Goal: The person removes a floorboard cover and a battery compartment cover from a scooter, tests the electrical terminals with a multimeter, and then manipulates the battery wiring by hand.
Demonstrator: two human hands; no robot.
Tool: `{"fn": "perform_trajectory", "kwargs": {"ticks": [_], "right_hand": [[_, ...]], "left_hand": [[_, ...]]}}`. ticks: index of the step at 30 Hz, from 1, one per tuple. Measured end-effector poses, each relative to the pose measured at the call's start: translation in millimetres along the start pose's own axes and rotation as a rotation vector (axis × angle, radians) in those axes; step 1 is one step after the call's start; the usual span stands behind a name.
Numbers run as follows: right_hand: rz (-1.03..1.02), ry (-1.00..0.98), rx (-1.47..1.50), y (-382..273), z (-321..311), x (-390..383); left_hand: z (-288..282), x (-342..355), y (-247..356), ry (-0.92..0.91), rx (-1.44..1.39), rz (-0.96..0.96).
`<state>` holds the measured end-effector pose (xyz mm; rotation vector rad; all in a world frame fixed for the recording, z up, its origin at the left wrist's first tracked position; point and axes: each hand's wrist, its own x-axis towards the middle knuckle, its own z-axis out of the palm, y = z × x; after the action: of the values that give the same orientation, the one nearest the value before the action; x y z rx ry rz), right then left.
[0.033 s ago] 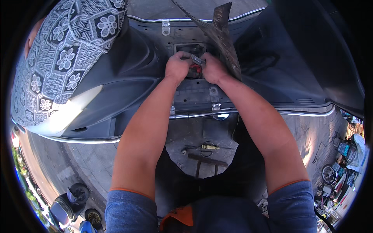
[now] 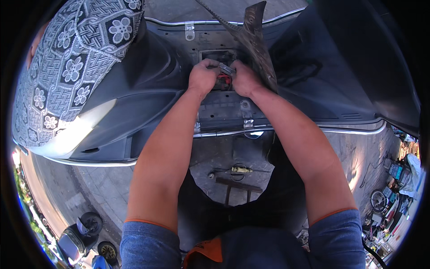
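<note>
My left hand [image 2: 204, 77] and my right hand [image 2: 245, 80] meet over a square opening [image 2: 218, 52] in the scooter's floorboard [image 2: 215, 98]. Between them is a small silvery-grey piece [image 2: 226, 68], its ends pinched in the closed fingers of both hands; its exact kind is too small to make out. Just beneath it, inside the opening, a red part [image 2: 223, 81] shows, partly covered by my fingers. A dark, dirty floor mat [image 2: 257, 49] is folded up beside my right hand.
At left, a patterned cover [image 2: 74, 67] lies over the scooter's seat, with part of a person's hand behind it. A screwdriver [image 2: 242, 170] lies on the paving below. Another scooter [image 2: 74, 240] stands lower left; assorted parts [image 2: 394, 193] crowd the right edge.
</note>
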<state>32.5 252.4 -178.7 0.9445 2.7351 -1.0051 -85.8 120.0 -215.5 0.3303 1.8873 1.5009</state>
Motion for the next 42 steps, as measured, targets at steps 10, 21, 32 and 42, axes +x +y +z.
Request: {"fn": "perform_trajectory", "kwargs": {"ticks": [10, 21, 32, 42], "right_hand": [[-0.071, -0.001, -0.208, -7.0, 1.0, -5.7], [0.026, -0.089, -0.080, -8.7, -4.8, -3.5], [0.054, -0.038, 0.103, 2.1, 3.2, 0.6], [-0.041, 0.167, -0.132, 20.1, 27.7, 4.2]], "left_hand": [[-19.3, 8.1, 12.7, -0.117, 0.546, 0.194], [-19.4, 15.6, 13.7, -0.140, 0.608, 0.186], [-22.5, 22.1, 1.7, -0.226, 0.573, 0.234], [-20.8, 29.0, -4.5, -0.118, 0.535, 0.121]]}}
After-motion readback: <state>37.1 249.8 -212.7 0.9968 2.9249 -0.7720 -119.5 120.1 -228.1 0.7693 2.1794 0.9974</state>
